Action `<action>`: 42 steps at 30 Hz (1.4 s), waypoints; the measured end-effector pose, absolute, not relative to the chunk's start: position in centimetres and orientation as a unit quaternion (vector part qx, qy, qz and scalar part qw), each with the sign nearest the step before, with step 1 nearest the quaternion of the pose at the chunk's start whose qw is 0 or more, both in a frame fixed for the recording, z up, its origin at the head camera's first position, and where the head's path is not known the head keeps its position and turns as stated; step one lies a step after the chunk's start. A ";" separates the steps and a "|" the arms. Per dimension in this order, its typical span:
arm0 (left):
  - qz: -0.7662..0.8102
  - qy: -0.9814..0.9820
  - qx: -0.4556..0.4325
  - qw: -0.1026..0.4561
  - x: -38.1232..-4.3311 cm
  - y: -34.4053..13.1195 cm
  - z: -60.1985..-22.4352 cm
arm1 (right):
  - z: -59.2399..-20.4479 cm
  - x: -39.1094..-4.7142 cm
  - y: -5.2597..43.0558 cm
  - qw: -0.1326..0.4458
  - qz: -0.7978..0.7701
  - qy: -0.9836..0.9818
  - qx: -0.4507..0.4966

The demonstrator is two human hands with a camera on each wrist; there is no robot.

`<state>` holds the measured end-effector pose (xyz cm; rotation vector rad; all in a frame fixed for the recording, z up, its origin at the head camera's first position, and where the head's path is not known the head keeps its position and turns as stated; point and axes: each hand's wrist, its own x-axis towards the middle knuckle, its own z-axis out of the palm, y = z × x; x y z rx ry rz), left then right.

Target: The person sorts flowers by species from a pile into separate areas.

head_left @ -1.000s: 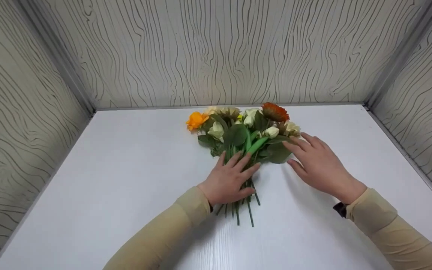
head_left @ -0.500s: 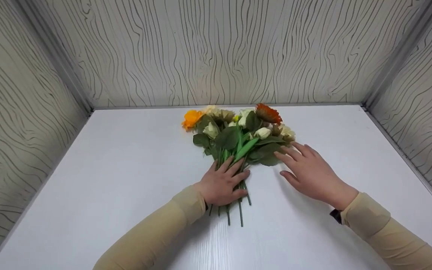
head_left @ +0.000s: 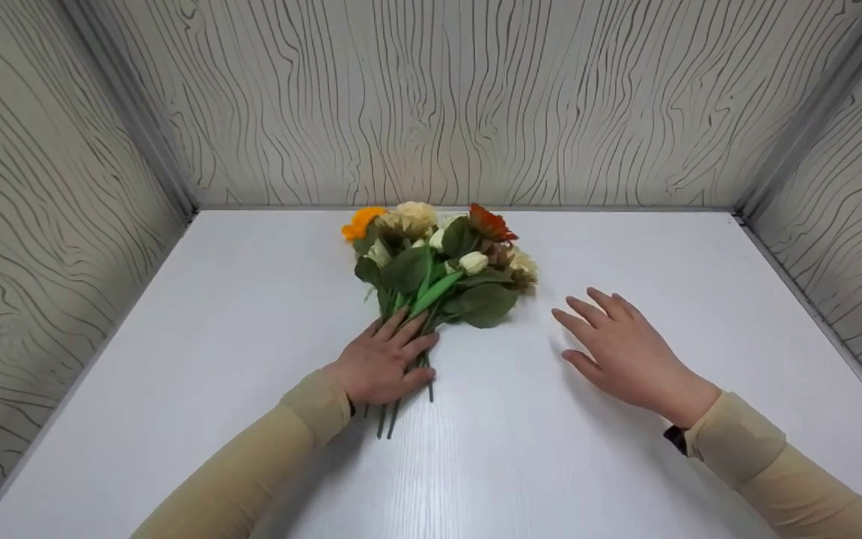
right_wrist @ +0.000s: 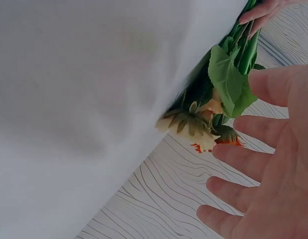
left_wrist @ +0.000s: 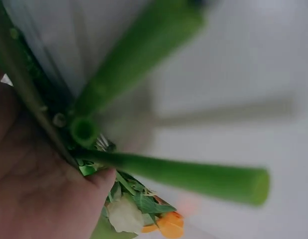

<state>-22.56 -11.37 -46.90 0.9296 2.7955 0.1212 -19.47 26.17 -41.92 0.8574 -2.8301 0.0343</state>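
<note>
A bouquet of flowers lies on the white table, its blooms toward the back wall. It has an orange bloom, a rust-red bloom, cream and white ones, and broad green leaves. My left hand rests with spread, straight fingers across the green stems; the cut ends stick out below it. From the left wrist, stem ends show beside the palm. To the right of the bouquet, my right hand is held over the table, fingers extended and apart, touching nothing. Its palm also shows in the right wrist view.
The white table is bounded by a back wall with a wood-line pattern. Similar panels stand at left and right, with grey strips in the corners.
The bouquet has slid left across the table under my left hand. My right hand, which was at the bouquet's right-side leaves and blooms, stays at the right, now apart from it.
</note>
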 end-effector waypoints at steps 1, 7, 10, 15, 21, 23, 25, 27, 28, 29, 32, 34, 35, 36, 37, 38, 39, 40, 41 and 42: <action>0.045 0.946 0.307 0.098 -22.5 -12.1 -46.9 | -41.9 -19.4 26.2 0.093 0.012 -0.953 0.289; 0.069 0.957 0.261 0.105 -22.2 -16.5 -47.1 | -42.0 -19.3 26.1 0.100 0.009 -0.951 0.291; 0.080 0.961 0.241 0.109 -22.1 -18.7 -46.9 | -42.1 -19.2 26.0 0.099 0.008 -0.952 0.290; 0.095 0.966 0.219 0.103 -22.0 -22.2 -46.4 | -42.2 -19.1 25.9 0.097 0.008 -0.953 0.288; 0.095 0.972 0.197 0.083 -22.2 -26.0 -46.6 | -42.3 -19.1 25.8 0.096 0.009 -0.952 0.292; 0.103 0.973 0.190 0.078 -22.2 -27.1 -46.5 | -42.3 -19.2 25.7 0.094 0.009 -0.952 0.292; 0.114 0.974 0.180 0.074 -22.1 -28.2 -46.4 | -42.4 -19.2 25.6 0.091 0.009 -0.952 0.292; 0.121 0.976 0.169 0.070 -21.9 -29.3 -46.4 | -42.4 -19.2 25.6 0.090 0.008 -0.952 0.293; 0.123 0.976 0.163 0.069 -21.9 -29.8 -46.4 | -42.4 -19.2 25.6 0.090 0.008 -0.952 0.293; 0.125 0.977 0.157 0.070 -21.9 -30.2 -46.5 | -42.4 -19.1 25.6 0.090 0.008 -0.952 0.293; 0.125 0.979 0.145 0.073 -22.0 -31.5 -46.6 | -42.4 -19.1 25.7 0.091 0.005 -0.951 0.294; 0.126 0.979 0.139 0.076 -22.1 -32.0 -46.5 | -42.4 -19.1 25.7 0.090 0.004 -0.951 0.295; 0.125 0.980 0.137 0.077 -22.2 -32.2 -46.5 | -42.3 -19.1 25.7 0.090 0.002 -0.951 0.294; 0.125 0.980 0.136 0.077 -22.2 -32.4 -46.4 | -42.3 -19.1 25.6 0.090 0.001 -0.952 0.294; 0.125 0.980 0.134 0.078 -22.3 -32.5 -46.4 | -42.3 -19.1 25.6 0.090 0.000 -0.952 0.294; 0.125 0.980 0.133 0.078 -22.4 -32.6 -46.3 | -42.2 -19.0 25.6 0.090 -0.001 -0.952 0.293; 0.124 0.980 0.131 0.077 -22.5 -32.7 -46.3 | -42.2 -19.0 25.5 0.089 -0.002 -0.952 0.293; 0.123 0.981 0.130 0.077 -22.6 -32.7 -46.3 | -42.2 -19.0 25.5 0.089 -0.003 -0.952 0.293; 0.122 0.981 0.130 0.076 -22.6 -32.8 -46.3 | -42.2 -19.0 25.4 0.089 -0.004 -0.952 0.293; 0.122 0.981 0.130 0.075 -22.6 -32.8 -46.3 | -42.2 -19.0 25.4 0.088 -0.004 -0.952 0.293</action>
